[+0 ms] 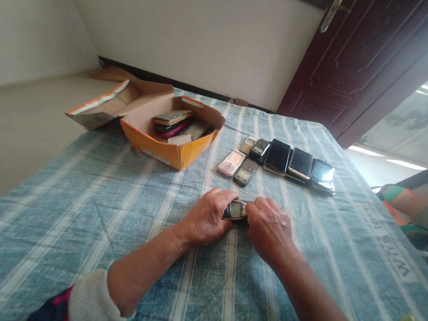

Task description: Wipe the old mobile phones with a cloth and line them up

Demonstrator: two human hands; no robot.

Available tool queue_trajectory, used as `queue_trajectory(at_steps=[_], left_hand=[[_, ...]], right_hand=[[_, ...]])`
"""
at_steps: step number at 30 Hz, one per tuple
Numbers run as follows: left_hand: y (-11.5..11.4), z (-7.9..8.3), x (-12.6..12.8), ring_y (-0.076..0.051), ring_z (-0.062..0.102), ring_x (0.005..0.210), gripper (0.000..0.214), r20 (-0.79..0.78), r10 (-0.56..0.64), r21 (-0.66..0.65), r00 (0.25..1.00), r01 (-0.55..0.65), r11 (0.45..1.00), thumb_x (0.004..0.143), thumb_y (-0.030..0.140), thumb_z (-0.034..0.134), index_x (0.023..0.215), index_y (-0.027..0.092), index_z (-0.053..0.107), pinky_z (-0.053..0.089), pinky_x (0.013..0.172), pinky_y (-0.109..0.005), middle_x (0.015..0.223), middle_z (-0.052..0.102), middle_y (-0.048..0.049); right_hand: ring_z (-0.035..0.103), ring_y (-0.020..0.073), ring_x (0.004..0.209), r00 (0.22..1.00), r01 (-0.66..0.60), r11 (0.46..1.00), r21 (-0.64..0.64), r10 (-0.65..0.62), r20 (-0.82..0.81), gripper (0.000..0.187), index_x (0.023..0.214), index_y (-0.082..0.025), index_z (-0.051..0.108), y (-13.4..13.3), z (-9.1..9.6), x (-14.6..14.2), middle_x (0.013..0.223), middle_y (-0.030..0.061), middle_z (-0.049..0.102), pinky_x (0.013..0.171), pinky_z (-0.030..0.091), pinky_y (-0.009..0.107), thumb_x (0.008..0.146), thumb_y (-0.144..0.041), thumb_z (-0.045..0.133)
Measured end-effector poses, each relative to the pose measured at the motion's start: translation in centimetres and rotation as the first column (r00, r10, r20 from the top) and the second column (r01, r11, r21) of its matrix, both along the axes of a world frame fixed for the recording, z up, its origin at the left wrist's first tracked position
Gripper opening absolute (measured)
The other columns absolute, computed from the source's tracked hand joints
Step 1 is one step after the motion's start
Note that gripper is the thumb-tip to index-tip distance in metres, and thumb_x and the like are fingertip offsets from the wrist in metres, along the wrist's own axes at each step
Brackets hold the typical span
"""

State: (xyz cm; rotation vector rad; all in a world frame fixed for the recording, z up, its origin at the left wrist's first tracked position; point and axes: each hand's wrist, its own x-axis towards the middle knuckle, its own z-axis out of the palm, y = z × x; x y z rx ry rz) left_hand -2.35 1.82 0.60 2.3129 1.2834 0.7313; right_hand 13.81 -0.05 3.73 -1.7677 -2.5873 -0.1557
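Held phone [236, 210]: long axis roughly parallels striped cloth's [127, 212] far edge
Left hand [210, 214]: clasps its left end
Right hand [269, 228]: curled at right end; grip, I can't tell

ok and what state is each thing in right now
Orange box: open, lid folded back, phones inside
Held phone: screen up, left hand gripping one end, right hand at the other
Large black phone: face up, screen dark
Rightmost phone: screen glaring, on or off unclear
Pale keypad phone: face up, lying flat
Door: looks swung open
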Motion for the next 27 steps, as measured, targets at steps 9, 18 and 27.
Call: queue_trajectory(at_steps=[9, 18, 27], left_hand=[[0.1, -0.1, 0.0, -0.023, 0.058, 0.094, 0.040, 0.002, 0.008, 0.009, 1.000, -0.008, 1.000, 0.066, 0.009, 0.063, 0.104, 0.017, 0.058, 0.048, 0.085, -0.036, 0.100, 0.066, -0.0054], [0.0, 0.0, 0.0, -0.024, 0.058, 0.094, 0.037, -0.011, 0.000, 0.014, 1.000, 0.000, 1.000, 0.066, 0.010, 0.064, 0.102, 0.016, 0.059, 0.048, 0.086, -0.036, 0.099, 0.066, -0.0058], [0.1, 0.0, 0.0, -0.023, 0.058, 0.093, 0.039, -0.008, 0.000, 0.026, 1.000, 0.000, 1.000, 0.066, 0.009, 0.063, 0.105, 0.016, 0.058, 0.048, 0.084, -0.036, 0.099, 0.066, -0.0061]], right_hand=[[0.057, 0.0217, 0.080, 0.994, 0.110, 0.990, -0.084, -0.108, 0.028, 0.026, 0.083, -0.017, 0.066, 0.2, 0.9, 0.9, 0.085, 0.0099, 0.064, 0.058, 0.029, 0.030, 0.085, -0.006, 0.042], [0.056, 0.0211, 0.083, 1.000, 0.011, 1.000, -0.024, -0.011, -0.006, 0.024, 0.083, -0.018, 0.065, -0.1, 0.3, 0.1, 0.087, 0.0085, 0.063, 0.059, 0.030, 0.030, 0.084, -0.006, 0.043], [0.054, 0.0203, 0.080, 0.993, 0.117, 0.992, -0.052, -0.117, 0.010, 0.023, 0.084, -0.018, 0.064, 0.6, 0.4, 1.2, 0.086, 0.0081, 0.062, 0.058, 0.026, 0.030, 0.082, -0.006, 0.045]])
